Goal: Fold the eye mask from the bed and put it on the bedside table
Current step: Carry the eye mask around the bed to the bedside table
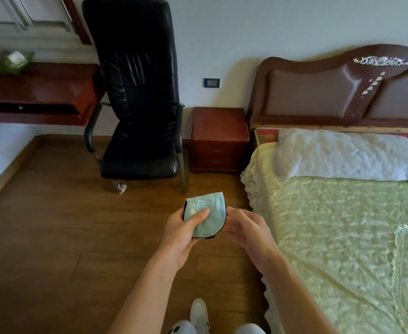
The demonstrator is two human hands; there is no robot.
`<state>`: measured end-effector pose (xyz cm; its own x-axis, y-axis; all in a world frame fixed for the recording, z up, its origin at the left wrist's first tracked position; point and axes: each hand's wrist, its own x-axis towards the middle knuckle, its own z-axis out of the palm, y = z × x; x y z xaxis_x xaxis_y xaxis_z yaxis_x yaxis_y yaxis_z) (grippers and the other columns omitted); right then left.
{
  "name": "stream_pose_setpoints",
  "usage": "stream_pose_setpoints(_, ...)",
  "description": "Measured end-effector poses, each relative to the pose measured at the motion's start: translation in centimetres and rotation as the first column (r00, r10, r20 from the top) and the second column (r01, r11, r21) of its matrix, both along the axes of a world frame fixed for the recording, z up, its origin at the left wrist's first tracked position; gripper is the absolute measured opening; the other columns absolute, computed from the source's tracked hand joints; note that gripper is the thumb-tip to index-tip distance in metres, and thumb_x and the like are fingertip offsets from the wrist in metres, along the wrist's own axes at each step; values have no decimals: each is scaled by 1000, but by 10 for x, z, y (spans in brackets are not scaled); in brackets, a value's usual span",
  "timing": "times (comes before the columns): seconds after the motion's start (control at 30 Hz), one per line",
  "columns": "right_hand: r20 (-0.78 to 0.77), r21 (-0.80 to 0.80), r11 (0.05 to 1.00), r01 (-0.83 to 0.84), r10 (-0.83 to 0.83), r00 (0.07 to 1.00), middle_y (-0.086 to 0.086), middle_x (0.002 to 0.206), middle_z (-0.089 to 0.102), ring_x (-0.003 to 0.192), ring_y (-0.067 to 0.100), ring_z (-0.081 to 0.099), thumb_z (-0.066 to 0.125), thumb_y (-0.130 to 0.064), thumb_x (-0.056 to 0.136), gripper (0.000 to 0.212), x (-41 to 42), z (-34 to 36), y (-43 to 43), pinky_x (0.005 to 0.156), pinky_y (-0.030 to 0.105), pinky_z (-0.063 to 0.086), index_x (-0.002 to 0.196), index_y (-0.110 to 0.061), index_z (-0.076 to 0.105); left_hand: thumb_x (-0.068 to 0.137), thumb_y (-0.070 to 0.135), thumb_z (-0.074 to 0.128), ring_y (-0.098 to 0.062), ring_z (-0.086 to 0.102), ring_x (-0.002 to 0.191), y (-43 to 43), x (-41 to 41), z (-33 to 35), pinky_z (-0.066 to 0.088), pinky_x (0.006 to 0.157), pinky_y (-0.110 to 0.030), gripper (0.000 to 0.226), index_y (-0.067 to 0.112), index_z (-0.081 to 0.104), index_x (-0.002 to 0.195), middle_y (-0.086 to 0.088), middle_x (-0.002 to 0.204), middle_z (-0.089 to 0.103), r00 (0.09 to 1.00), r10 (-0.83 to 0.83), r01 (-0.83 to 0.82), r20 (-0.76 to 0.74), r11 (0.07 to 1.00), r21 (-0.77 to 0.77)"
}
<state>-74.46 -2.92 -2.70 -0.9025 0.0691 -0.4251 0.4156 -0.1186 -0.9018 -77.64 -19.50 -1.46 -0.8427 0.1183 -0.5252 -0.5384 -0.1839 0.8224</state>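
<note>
The eye mask (211,213) is pale green with a black edge and lies folded in half. My left hand (186,230) holds it from below, thumb pressed on its top face. My right hand (245,229) is just to its right, fingers curled and fingertips at the mask's black edge; whether they grip it is unclear. Both hands hover over the wooden floor beside the bed (342,225). The bedside table (219,138), a dark red wooden cabinet with drawers, stands ahead between the chair and the headboard, its top bare.
A black office chair (137,97) stands left of the bedside table. A dark wooden desk (38,92) sits at far left. A white pillow (347,155) lies at the head of the bed. My white shoes (199,314) show at the bottom.
</note>
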Motion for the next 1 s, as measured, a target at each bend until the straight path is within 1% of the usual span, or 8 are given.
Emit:
stream_pose_setpoints(0.13,-2,-17,999,42,-42,999,11,106,80,105,27,74,67,-49,81,50,-63,2,8,102,50,54,112,-11,76,84,19,74,-23,65,103,10,-70,6,59,79,-35,26,24,63,106,-5,110,69,999,-47,47,-1,999,7)
stream_pose_setpoints(0.27,-6,-32,997,68,-69,998,12,103,81,103,27,75,66,-39,86,39,-123,4,23,102,50,54,108,-10,78,83,20,74,-22,67,102,25,-133,2,60,75,-33,28,23,62,108,-6,111,70,998,-69,69,5,998,-5)
stream_pose_setpoints(0.43,16,-39,993,108,-107,994,12,100,81,100,25,76,62,-29,95,28,-203,-3,53,101,48,55,107,-8,77,81,21,77,-24,67,104,55,-213,-10,60,82,-39,40,18,63,118,-8,113,70,998,-58,58,30,998,-10)
stream_pose_setpoints(0.57,16,-7,995,102,-102,995,8,100,82,101,24,76,63,-33,95,29,-283,-13,88,100,44,55,105,-11,78,83,19,75,-21,66,102,90,-288,-17,60,82,-37,24,27,62,102,-5,110,69,999,-48,48,12,998,-32)
stream_pose_setpoints(0.67,12,-37,992,124,-124,992,10,102,81,101,26,76,65,-33,94,30,-350,-16,122,98,44,57,107,-9,77,83,18,74,-22,66,103,121,-352,-16,59,83,-37,23,26,63,101,-6,111,69,999,-42,42,27,999,-26)
stream_pose_setpoints(0.77,25,-35,987,156,-155,988,9,105,80,99,22,76,70,-36,91,26,-419,-13,158,98,43,57,105,-15,76,83,18,75,-22,66,104,153,-415,-12,59,84,-37,24,26,63,101,-6,113,69,999,-19,21,40,999,-38)
stream_pose_setpoints(0.87,22,-59,987,148,-147,989,8,108,77,99,20,75,70,-33,91,15,-478,-8,186,96,38,57,100,-22,73,81,18,75,-22,67,105,180,-469,-10,58,87,-39,26,24,64,104,-6,112,70,999,1,0,40,1000,-19)
stream_pose_setpoints(1.0,15,-53,992,116,-116,993,1,101,82,100,17,75,70,-35,90,18,-537,-7,208,94,36,57,102,-22,75,79,18,77,-24,68,107,202,-523,-11,56,94,-45,40,16,64,118,-8,115,72,998,23,-23,64,1000,1)
